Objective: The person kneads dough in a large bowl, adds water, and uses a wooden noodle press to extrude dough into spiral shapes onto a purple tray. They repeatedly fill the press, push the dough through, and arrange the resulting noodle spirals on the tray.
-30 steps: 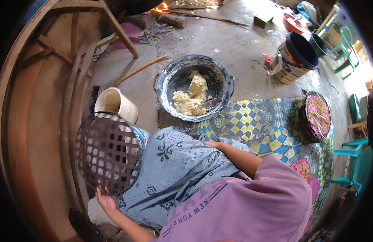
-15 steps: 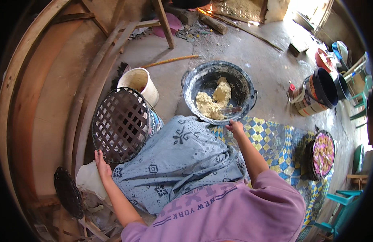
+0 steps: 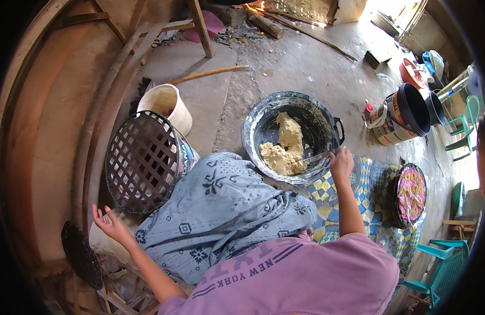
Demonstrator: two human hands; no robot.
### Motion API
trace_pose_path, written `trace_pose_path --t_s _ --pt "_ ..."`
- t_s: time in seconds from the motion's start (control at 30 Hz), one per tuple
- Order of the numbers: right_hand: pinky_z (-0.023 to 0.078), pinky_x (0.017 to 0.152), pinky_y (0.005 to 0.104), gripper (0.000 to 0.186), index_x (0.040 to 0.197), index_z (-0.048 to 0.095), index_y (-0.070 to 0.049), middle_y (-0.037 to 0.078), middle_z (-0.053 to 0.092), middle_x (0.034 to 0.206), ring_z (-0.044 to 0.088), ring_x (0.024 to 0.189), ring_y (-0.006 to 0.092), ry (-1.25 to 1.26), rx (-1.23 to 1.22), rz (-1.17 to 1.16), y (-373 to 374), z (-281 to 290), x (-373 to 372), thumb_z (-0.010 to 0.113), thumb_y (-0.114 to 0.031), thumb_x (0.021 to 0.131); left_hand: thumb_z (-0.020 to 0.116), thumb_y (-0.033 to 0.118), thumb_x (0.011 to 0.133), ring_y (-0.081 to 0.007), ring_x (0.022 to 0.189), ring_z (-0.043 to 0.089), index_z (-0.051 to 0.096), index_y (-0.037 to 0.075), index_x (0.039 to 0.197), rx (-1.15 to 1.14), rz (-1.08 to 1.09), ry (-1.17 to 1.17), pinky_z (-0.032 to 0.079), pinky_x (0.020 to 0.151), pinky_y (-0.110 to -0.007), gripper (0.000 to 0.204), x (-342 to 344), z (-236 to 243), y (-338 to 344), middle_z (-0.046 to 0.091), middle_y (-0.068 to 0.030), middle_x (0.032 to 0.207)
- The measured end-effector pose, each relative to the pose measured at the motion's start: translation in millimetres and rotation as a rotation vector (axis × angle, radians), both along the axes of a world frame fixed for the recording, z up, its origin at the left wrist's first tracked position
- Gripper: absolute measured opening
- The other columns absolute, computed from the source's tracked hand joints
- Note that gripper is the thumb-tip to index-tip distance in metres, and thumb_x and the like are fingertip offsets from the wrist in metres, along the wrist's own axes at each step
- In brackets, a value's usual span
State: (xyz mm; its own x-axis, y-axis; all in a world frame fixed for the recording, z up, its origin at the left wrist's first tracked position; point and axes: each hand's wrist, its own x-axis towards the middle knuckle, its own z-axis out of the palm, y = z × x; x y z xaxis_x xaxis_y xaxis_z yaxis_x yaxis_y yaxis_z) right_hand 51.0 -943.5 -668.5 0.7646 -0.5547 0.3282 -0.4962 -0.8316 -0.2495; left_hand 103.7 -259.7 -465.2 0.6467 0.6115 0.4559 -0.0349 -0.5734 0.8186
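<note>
A large dark basin (image 3: pixel 263 128), smeared white, holds pale dough (image 3: pixel 287 136) in front of me. My right hand (image 3: pixel 341 164) grips the flat metal scraper (image 3: pixel 320 156) at the basin's near right edge. My left hand (image 3: pixel 110 226) is open, palm up, just below a dark woven lattice tray (image 3: pixel 140 160), which rests tilted on a container. Behind that tray stands a white bucket (image 3: pixel 177 118). A patterned blue-grey cloth (image 3: pixel 216 215) covers my lap.
Wooden frames (image 3: pixel 200 26) line the left, with a dark round tray (image 3: pixel 80 254) low. A fire (image 3: pixel 253 8) burns behind. Right are buckets (image 3: pixel 397 126), green chairs (image 3: pixel 442 268) and a tray of ring-shaped pieces (image 3: pixel 410 194) on a checked mat (image 3: pixel 331 210). A stick (image 3: pixel 208 73) lies beyond.
The basin has shifted rightward and toward me. My right hand has risen from my lap to the rim, then onto the scraper. My left hand has moved a little out from the lattice tray.
</note>
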Motion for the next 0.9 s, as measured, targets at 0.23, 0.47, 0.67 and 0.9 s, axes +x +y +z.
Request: trace_pose_path --t_s 0.23,0.47,0.67,0.9 --pt "0.035 0.103 0.0532 0.030 0.107 0.070 -0.005 0.014 0.068 0.112 0.061 0.111 0.0317 1.252 -0.306 0.622 50 -5 82 0.055 -0.022 0.087 0.060 0.012 0.092 -0.0224 0.115 0.053 0.043 0.005 0.134 -0.961 -1.115 0.178 0.044 0.097 -0.034 0.046 22 -39 -301 0.048 -0.0094 0.133" --pt "0.056 0.072 0.0436 0.028 0.107 0.068 -0.005 0.015 0.071 0.101 0.070 0.093 0.0297 1.186 -0.040 0.821 43 41 72 0.052 -0.015 0.086 0.058 0.029 0.095 -0.0290 0.134 0.035 0.025 0.017 0.151 -1.372 -0.524 0.955 0.024 0.109 -0.051 0.066 12 -179 -390 0.031 -0.0068 0.152" --pt "0.057 0.065 0.0419 0.032 0.116 0.059 -0.005 0.014 0.071 0.092 0.071 0.082 0.0295 1.042 -0.026 0.615 64 -6 94 0.052 -0.017 0.087 0.050 0.040 0.097 -0.0299 0.142 0.021 0.021 0.017 0.153 -1.348 -0.608 1.124 0.014 0.112 -0.049 0.067 10 -238 -394 0.021 -0.0033 0.159" --pt "0.056 0.074 0.0440 0.034 0.113 0.056 0.003 0.024 0.069 0.098 0.069 0.090 0.0361 0.901 0.231 0.648 125 -63 71 0.052 -0.011 0.082 0.048 0.013 0.095 -0.0159 0.114 0.043 0.013 0.015 0.154 -1.447 -0.588 0.854 0.034 0.096 -0.027 0.069 -2 -253 -396 0.041 -0.0110 0.138"
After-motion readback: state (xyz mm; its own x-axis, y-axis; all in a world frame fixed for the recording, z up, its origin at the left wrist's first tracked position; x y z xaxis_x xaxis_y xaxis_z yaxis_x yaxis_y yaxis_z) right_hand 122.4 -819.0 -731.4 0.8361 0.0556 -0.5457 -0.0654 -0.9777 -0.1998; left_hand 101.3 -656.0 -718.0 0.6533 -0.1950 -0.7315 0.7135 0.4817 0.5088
